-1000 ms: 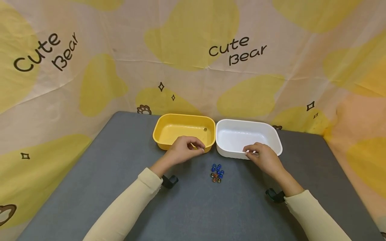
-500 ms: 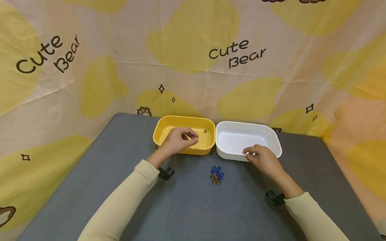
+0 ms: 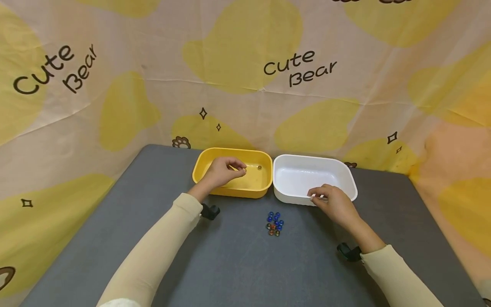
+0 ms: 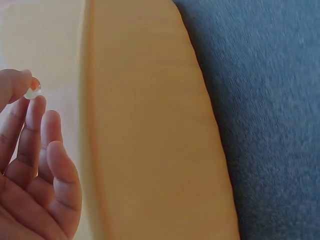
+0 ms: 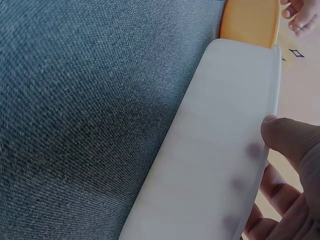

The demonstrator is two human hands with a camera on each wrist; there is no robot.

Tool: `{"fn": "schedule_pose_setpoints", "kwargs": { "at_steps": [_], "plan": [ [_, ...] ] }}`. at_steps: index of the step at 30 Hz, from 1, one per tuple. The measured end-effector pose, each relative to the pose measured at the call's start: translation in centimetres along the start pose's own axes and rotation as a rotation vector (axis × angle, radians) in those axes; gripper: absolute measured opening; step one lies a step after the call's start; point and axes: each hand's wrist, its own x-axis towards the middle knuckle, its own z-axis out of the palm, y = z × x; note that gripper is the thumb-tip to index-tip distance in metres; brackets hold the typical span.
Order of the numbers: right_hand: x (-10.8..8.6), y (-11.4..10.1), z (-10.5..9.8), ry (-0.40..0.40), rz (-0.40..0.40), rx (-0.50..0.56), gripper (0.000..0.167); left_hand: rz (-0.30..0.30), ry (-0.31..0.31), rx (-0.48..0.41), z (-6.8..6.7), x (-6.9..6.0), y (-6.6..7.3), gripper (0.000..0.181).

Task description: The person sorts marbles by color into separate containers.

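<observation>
In the left wrist view, the left hand (image 4: 37, 175) pinches a clear marble with orange inside (image 4: 33, 89) between thumb and fingertip. The head view has that left hand (image 3: 221, 172) above the yellow bin (image 3: 239, 192), where one marble (image 3: 259, 167) lies on the floor at the right. The right hand (image 3: 337, 205) grips the near rim of the white bin (image 3: 295, 198), thumb outside and fingers inside; the right wrist view shows the thumb of this right hand (image 5: 295, 170) on the white wall (image 5: 205, 140). Nothing is visible inside the white bin.
Several blue marbles (image 3: 275, 218) and a few brownish ones (image 3: 271, 233) lie grouped on the grey table (image 3: 245, 264), in front of where the two bins meet. A patterned cloth (image 3: 230, 85) hangs behind the table.
The left hand has moved left and away from the body, from the yellow bin's near right rim to over its inside. The right hand stays at the white bin's rim.
</observation>
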Motion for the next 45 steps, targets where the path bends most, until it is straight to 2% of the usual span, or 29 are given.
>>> {"fn": "schedule_pose_setpoints", "kwargs": {
  "at_steps": [6, 15, 23, 29, 38, 45],
  "plan": [
    [-0.1, -0.1, -0.1, 0.002, 0.000, -0.002, 0.014, -0.046, -0.004, 0.011, -0.2, 1.1, -1.2, 0.014],
    [-0.1, 0.0, 0.0, 0.004, -0.008, -0.003, 0.013, -0.112, -0.050, 0.024, -0.4, 2.6, -3.4, 0.017],
    [-0.2, 0.1, 0.1, 0.000, -0.008, 0.002, 0.013, -0.198, -0.094, 0.019, -0.2, 3.3, -4.0, 0.017],
    [-0.2, 0.0, 0.0, 0.010, -0.012, 0.005, 0.013, -0.250, -0.091, 0.038, -0.2, 3.9, -4.6, 0.016],
    [0.0, 0.0, 0.1, 0.011, -0.005, 0.000, 0.013, -0.268, -0.095, 0.076, -0.1, 4.6, -5.6, 0.016],
    [0.0, 0.0, 0.0, 0.008, -0.002, 0.003, 0.013, -0.257, -0.108, 0.102, -0.1, 4.7, -5.7, 0.015]
  ]
}}
